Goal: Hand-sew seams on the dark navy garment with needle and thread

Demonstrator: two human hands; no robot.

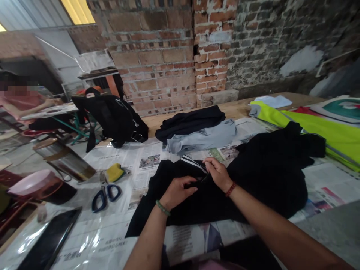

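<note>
A black garment (270,172) with white stripes (194,164) at one edge lies spread across the table in front of me. My left hand (180,191), with a green bead bracelet, rests on it, its thumb and index finger around a bit of the black cloth. Just to the right, my right hand (218,172), with a red bracelet, is closed in a pinch at a raised dark fold near the stripes. Whether a small dark tool is also in those fingers I cannot make out. Blue-handled scissors (105,193) lie left of the garment.
Newspaper under clear plastic (112,236) covers the table. On the left are a phone (50,240), a steel flask (64,159), a dark cup (57,189), a yellow sponge-like piece (114,172). Behind are a black bag (118,120), folded clothes (202,135), a yellow vest (309,131), an iron (341,108).
</note>
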